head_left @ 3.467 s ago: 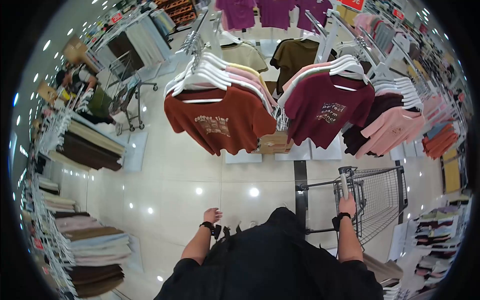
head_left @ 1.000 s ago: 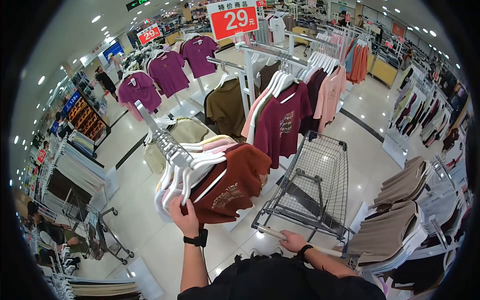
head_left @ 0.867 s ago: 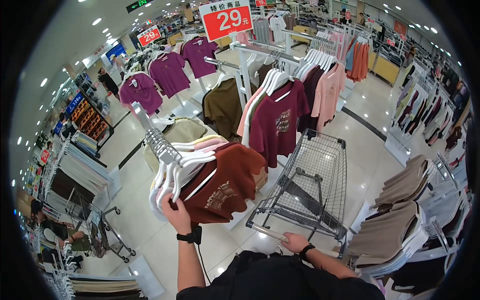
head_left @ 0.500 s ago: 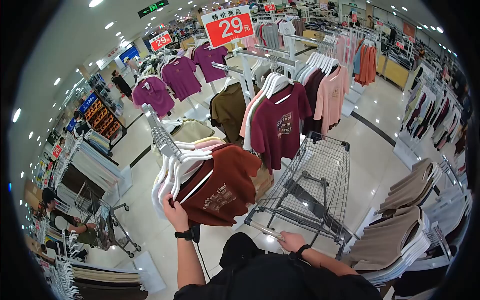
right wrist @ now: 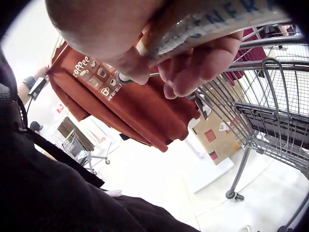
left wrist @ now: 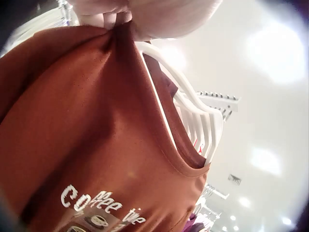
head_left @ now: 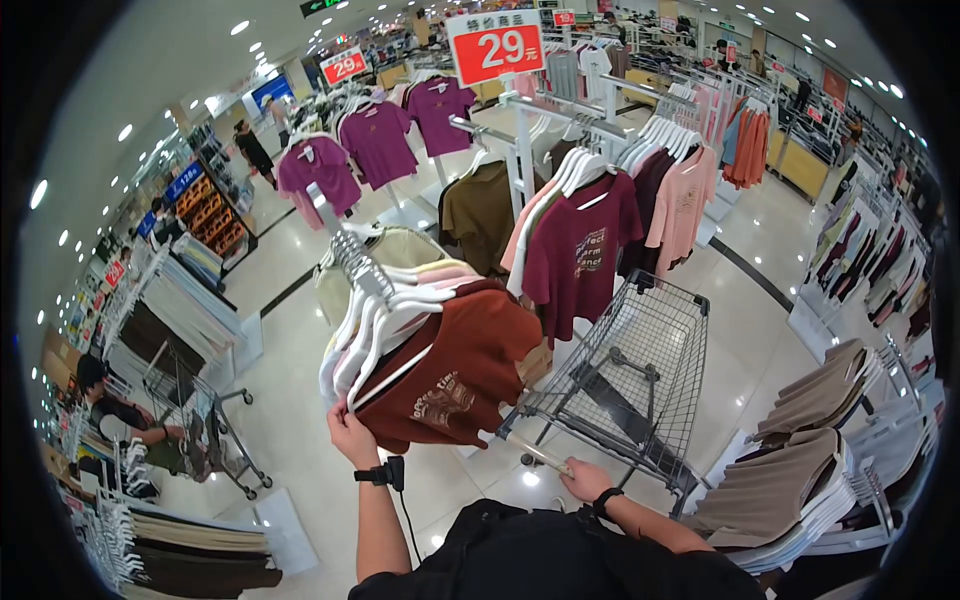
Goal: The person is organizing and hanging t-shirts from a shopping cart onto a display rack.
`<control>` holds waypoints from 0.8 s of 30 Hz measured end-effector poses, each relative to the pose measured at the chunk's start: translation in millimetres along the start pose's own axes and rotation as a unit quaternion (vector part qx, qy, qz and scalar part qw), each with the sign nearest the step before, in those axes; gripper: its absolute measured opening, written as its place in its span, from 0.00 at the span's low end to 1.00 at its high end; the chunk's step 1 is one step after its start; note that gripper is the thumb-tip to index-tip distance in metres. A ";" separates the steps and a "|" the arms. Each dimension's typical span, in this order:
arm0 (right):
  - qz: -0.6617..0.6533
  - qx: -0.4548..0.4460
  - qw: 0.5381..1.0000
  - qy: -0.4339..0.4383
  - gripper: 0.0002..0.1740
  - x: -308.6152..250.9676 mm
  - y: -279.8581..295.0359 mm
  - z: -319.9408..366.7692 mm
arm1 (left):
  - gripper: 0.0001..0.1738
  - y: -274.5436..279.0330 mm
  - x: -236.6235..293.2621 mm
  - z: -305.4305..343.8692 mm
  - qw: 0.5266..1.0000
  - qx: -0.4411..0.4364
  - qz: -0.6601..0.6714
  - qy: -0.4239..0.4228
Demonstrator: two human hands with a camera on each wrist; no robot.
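Observation:
A rust-brown T-shirt (head_left: 450, 370) with white "coffee time" lettering hangs at the front of a row of shirts on white hangers (head_left: 385, 340). My left hand (head_left: 352, 440) pinches its shoulder near the hanger's end. In the left wrist view, the fabric bunches between thumb and fingers (left wrist: 108, 19), and the white hanger (left wrist: 176, 77) shows through the neckline. My right hand (head_left: 588, 480) grips the pale handle (head_left: 535, 452) of a wire shopping cart (head_left: 630, 370). Seen from the right wrist, the fingers (right wrist: 207, 67) curl round the handle under printed lettering.
A maroon T-shirt (head_left: 585, 245) hangs just beyond the cart. Brown garments (head_left: 770, 485) on hangers crowd the right. A person (head_left: 110, 410) with another cart (head_left: 205, 410) is at the left. A cardboard box (right wrist: 217, 135) stands under the rack.
My left hand, hanging free at first, has come up to the rust-brown T-shirt's shoulder. My right hand has stayed on the cart handle. The head view has tilted up since the first frame.

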State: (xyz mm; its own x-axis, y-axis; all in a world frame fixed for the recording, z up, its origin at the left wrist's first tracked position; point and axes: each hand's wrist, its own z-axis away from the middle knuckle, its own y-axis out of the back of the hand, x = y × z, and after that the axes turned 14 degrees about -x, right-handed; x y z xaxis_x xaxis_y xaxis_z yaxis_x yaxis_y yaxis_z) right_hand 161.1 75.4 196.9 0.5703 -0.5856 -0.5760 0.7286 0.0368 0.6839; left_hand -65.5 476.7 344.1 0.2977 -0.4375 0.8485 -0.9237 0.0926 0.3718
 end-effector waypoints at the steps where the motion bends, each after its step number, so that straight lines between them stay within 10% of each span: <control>1: -0.006 0.004 1.000 -0.009 0.17 0.4 -3.3 0.3 | 0.14 -2.2 -11.6 -0.5 0.998 0.008 0.070 -0.002; 11: -0.012 0.053 0.991 -0.122 0.19 -39.1 -15.4 1.2 | 0.13 -12.2 -36.9 44.3 0.913 -0.109 0.311 0.242; 17: -0.076 0.088 0.983 -0.143 0.28 -61.5 -31.8 0.6 | 0.12 -3.1 -28.1 57.4 0.830 -0.370 0.305 0.286; 23: 0.036 0.282 0.953 0.103 0.38 -156.9 -21.3 10.5 | 0.10 20.5 79.4 56.5 0.704 -0.613 0.345 0.100; 24: -0.060 0.086 0.993 0.049 0.37 -208.3 8.5 24.6 | 0.09 28.8 104.6 57.4 0.660 -0.629 0.402 0.088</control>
State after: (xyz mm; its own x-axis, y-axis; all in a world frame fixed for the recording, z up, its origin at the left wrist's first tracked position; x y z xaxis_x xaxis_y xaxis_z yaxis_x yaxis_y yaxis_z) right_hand 39.2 177.7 333.8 0.5238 -0.4946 -0.6936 0.7226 -0.1731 0.6692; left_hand -74.8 382.2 422.0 -0.0416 0.3051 0.9514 0.0976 0.9489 -0.3001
